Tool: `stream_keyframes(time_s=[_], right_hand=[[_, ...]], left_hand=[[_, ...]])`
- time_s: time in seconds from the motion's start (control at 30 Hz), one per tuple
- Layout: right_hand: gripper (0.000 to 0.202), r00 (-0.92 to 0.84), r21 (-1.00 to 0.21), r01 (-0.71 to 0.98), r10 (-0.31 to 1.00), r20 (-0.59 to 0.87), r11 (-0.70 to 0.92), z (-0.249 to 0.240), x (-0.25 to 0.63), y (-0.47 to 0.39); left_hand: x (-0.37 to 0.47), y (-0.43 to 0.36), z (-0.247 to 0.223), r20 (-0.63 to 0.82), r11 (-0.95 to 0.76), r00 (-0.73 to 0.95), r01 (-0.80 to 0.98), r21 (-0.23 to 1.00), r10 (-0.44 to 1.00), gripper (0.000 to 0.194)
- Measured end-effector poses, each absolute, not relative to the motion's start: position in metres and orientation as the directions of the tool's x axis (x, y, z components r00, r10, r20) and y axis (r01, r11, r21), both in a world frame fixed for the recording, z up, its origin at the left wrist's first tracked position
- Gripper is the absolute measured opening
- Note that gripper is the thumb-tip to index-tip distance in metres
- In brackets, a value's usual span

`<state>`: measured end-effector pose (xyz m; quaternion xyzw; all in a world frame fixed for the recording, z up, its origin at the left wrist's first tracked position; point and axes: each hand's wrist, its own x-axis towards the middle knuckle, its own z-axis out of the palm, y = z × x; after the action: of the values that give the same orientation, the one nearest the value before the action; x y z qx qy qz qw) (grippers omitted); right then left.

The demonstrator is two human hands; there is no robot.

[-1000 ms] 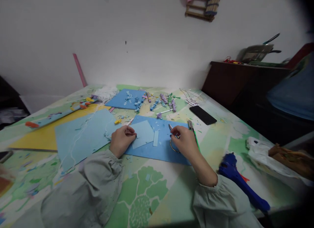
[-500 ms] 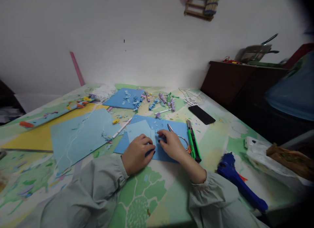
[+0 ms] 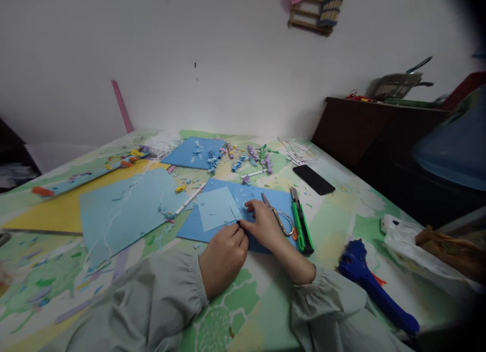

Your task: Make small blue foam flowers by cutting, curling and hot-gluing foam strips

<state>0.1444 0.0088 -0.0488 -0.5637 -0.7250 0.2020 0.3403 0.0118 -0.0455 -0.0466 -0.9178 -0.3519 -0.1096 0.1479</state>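
Observation:
My left hand is closed, its fingertips pinched together at the lower right corner of a pale blue foam sheet. What it pinches is too small to make out. My right hand has its thumb stretched to the left fingertips, with its bent forefinger apart from the thumb. Both hands are over a darker blue sheet that lies under the pale one. Small blue scraps lie on both sheets. Beside my right hand are scissors and a green utility knife.
A blue glue gun and a plastic bag lie at right, a black phone farther back. Curled foam pieces and another blue sheet are at the back. A white stick and large light blue sheet lie left.
My left hand has moved right and off the pale sheet, bringing its fingertips to my right thumb. More of the pale sheet and the scissors now shows. The view has shifted slightly.

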Motion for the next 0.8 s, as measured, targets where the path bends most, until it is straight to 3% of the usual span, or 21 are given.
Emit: stream_keyframes(time_s=[0.13, 0.27, 0.4, 0.47, 0.57, 0.7, 0.8], right_hand=[[0.031, -0.15, -0.575, 0.769, 0.953, 0.262, 0.279, -0.044, 0.142, 0.008], [0.015, -0.14, -0.607, 0.768, 0.978, 0.153, 0.204, -0.043, 0.14, 0.01], [0.006, -0.159, -0.647, 0.733, 0.977, 0.139, 0.211, -0.045, 0.142, 0.013], [0.007, -0.152, -0.766, 0.611, 0.979, 0.137, 0.202, -0.045, 0.143, 0.013], [0.005, -0.144, -0.951, 0.285, 0.986, 0.084, 0.123, -0.041, 0.146, 0.012], [0.011, -0.202, -0.997, 0.001, 0.977, -0.075, -0.077, -0.032, 0.145, 0.006], [0.017, -0.18, -0.979, -0.122, 0.974, -0.138, -0.161, -0.028, 0.144, 0.001]], left_hand=[[0.011, -0.046, -0.049, 0.288, -0.735, 0.768, 0.636, -0.236, 0.572, 0.023], [0.012, -0.048, -0.05, 0.357, -0.751, 0.75, 0.638, -0.169, 0.557, 0.022], [0.011, -0.047, -0.047, 0.427, -0.761, 0.714, 0.643, -0.084, 0.556, 0.017], [0.007, -0.045, -0.044, 0.485, -0.746, 0.656, 0.666, -0.011, 0.578, 0.016], [-0.003, -0.038, -0.039, 0.58, -0.688, 0.505, 0.713, 0.138, 0.64, 0.017], [-0.013, -0.031, -0.035, 0.63, -0.617, 0.283, 0.674, 0.405, 0.723, 0.022], [-0.015, -0.029, -0.033, 0.558, -0.598, 0.261, 0.543, 0.59, 0.787, 0.024]])
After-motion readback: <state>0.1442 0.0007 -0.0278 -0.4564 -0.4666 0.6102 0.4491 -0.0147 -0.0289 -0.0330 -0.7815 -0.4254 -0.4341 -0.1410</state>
